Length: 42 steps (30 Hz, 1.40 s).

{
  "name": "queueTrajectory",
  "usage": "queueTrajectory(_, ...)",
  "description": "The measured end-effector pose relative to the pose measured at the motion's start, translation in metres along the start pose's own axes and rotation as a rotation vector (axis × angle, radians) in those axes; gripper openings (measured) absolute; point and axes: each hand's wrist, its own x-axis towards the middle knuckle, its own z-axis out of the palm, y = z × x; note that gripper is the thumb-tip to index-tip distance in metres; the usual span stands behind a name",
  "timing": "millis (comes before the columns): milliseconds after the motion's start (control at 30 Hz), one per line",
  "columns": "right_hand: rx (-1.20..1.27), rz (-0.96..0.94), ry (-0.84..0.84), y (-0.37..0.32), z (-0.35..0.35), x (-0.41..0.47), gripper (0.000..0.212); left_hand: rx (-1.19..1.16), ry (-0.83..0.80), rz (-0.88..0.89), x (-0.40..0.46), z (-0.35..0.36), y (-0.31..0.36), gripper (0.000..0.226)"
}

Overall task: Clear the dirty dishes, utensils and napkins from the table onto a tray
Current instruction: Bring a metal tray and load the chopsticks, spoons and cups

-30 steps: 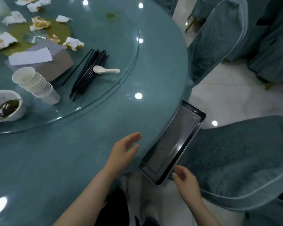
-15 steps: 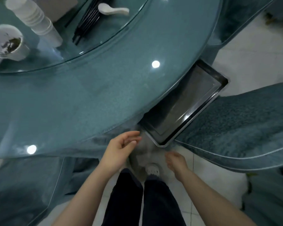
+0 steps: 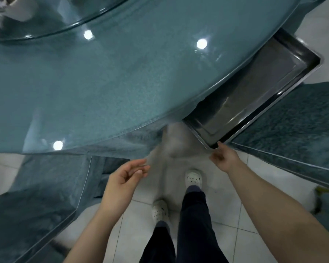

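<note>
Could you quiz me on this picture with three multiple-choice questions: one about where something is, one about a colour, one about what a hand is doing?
1. Where is the metal tray?
A. On the glass turntable
B. Partly under the edge of the table, beside a chair seat
C. Flat on the floor tiles

2. What colour are the shoes?
A. White
B. Black
C. Red

3. What is the right hand doing?
A. Carrying a stack of cups
B. Resting flat on the tabletop
C. Reaching the tray's near corner, a fingertip at its rim

Answers:
1 B: the table edge covers the tray's left side, and a teal chair seat lies along its right.
2 A: both perforated clogs are white below dark trousers.
3 C: the fingertip meets the corner rim, with no full grip visible; the left hand hangs loosely, holding nothing.
</note>
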Motion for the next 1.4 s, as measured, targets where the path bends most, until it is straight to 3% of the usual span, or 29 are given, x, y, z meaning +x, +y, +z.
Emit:
queueTrajectory(133, 0.042, 0.009, 0.024, -0.001, 0.011, 0.009, 0.019, -0.007, 0.005, -0.018, 0.005, -0.013, -0.019, 0.026)
queueTrajectory(367, -0.160, 0.001, 0.051, -0.006, 0.013, -0.001, 0.009, -0.036, 0.025, -0.059, 0.001, -0.017, -0.041, 0.025)
queueTrajectory(533, 0.036, -0.061, -0.050, -0.014, 0.011, -0.041, 0.040, -0.003, -0.078, -0.065, -0.013, -0.013, -0.037, 0.025)
queueTrajectory(767, 0.311, -0.272, -0.132, -0.011, 0.002, -0.114, 0.047, 0.003, -0.135, 0.015, -0.036, -0.019, -0.022, 0.026)
queueTrajectory(1033, 0.211, -0.470, -0.151, 0.030, -0.028, -0.208, 0.082, -0.027, -0.235, 0.110, -0.065, -0.022, -0.019, 0.024)
queueTrajectory(1267, 0.207, -0.497, -0.170, 0.079, -0.064, -0.275, 0.082, 0.115, -0.304, 0.117, -0.071, -0.014, -0.026, 0.023)
queueTrajectory(1333, 0.208, -0.516, -0.175, 0.090, -0.067, -0.294, 0.083, 0.156, -0.261, 0.048, -0.072, -0.009, -0.032, 0.037)
queueTrajectory(1400, 0.191, -0.544, -0.180, 0.100, -0.072, -0.311, 0.084, 0.040, -0.251, -0.081, -0.077, -0.004, -0.035, 0.059)
